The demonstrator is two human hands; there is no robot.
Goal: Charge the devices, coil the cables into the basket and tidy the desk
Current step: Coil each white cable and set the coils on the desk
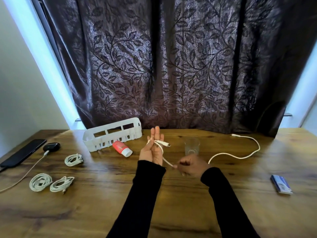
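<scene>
My left hand [151,152] stands palm up over the middle of the desk, fingers straight. A white cable [240,157] is looped round those fingers, its plug end sticking out to the right under the thumb. My right hand [192,165] pinches the same cable just right of the left wrist. The cable's loose length snakes away to the back right of the desk. A white slotted basket [111,136] stands at the back left with nothing visible in it. Three coiled white cables [73,159] [40,182] [62,183] lie on the left.
At the far left lie a black phone [22,153] and a black earbud case [51,146], the case with a thin cable [29,170] plugged in. A red tube [122,148] lies before the basket. A clear glass [192,146] stands behind my right hand. A blue box [281,184] lies at right.
</scene>
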